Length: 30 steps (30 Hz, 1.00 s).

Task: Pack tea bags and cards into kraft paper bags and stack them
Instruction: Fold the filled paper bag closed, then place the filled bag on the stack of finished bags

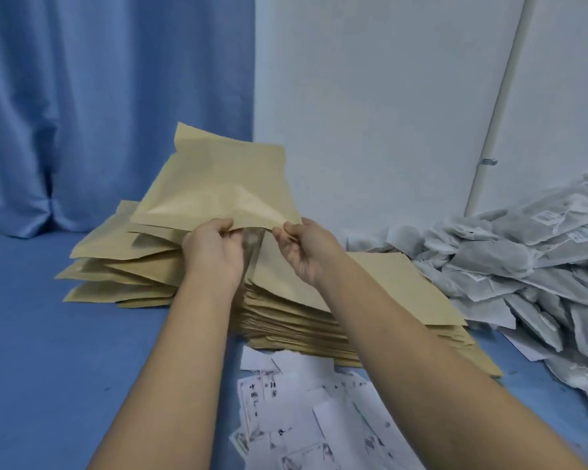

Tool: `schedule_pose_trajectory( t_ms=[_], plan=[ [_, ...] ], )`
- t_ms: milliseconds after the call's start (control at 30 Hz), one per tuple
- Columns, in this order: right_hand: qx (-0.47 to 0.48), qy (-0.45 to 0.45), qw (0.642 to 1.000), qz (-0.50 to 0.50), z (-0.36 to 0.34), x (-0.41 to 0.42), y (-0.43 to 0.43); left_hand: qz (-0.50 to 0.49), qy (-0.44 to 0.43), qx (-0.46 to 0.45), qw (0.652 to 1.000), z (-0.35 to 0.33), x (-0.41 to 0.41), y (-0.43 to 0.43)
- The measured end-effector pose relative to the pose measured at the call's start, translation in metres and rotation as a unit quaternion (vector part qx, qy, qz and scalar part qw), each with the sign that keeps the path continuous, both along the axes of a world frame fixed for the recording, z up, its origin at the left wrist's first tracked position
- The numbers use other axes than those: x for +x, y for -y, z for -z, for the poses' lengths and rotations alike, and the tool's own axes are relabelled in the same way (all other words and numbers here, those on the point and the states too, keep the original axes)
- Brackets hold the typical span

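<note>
Opening kraft bag [214, 191] for filling
L hand [214, 249] & R hand [302, 245] pinching mouth edges, pulling apart so contents fit.

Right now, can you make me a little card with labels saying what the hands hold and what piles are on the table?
Held thing: flat tan kraft paper bag
Left hand: pinches the bag's near edge
Right hand: pinches the same edge
Under the hands: stack of flat tan kraft bags
Left pile: puffier tan bags, loosely heaped
Right heap: grey-white tea bags
Near front: white printed cards
Surface: blue cloth
</note>
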State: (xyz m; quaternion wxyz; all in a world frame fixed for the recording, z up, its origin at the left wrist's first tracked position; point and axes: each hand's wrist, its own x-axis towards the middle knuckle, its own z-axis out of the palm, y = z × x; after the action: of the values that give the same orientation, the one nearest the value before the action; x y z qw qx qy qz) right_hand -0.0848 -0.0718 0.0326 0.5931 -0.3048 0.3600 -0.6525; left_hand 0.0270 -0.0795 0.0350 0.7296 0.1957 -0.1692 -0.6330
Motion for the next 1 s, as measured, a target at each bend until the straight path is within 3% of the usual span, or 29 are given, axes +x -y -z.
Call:
schedule_pose_trajectory(
  t_ms=[133,300,367,500,733,833,900,967,1000],
  plan=[
    [0.023,-0.012,0.999,-0.025,-0.005,0.035,0.057,-0.011,0.083,0.058,0.995,0.003,0.044,0.056],
    [0.089,-0.056,0.994,-0.01,0.006,0.057,0.106,0.015,0.23,0.168,0.958,0.02,0.079,0.103],
    [0.095,0.004,0.995,-0.006,0.006,0.059,0.113,0.004,0.191,0.167,0.967,0.023,0.082,0.113],
    [0.055,0.107,0.993,-0.009,0.002,0.059,0.107,0.003,-0.061,0.069,0.996,0.017,0.084,0.107],
    [-0.02,0.131,0.988,-0.081,-0.003,0.039,0.052,-0.042,-0.084,0.063,0.994,0.022,0.079,0.07],
    [-0.05,0.031,0.997,-0.041,-0.002,0.016,0.024,0.002,-0.078,0.062,0.995,0.02,0.055,0.04],
    [-0.06,-0.108,0.992,0.004,0.005,-0.006,0.005,0.038,-0.039,0.055,0.997,0.017,0.029,0.015],
    [-0.06,-0.3,0.95,0.063,0.018,-0.029,-0.012,0.061,0.011,0.056,0.997,0.016,0.001,-0.009],
    [-0.06,-0.407,0.907,0.089,0.026,-0.041,-0.02,0.068,0.037,0.054,0.996,0.017,-0.013,-0.021]
  ],
)
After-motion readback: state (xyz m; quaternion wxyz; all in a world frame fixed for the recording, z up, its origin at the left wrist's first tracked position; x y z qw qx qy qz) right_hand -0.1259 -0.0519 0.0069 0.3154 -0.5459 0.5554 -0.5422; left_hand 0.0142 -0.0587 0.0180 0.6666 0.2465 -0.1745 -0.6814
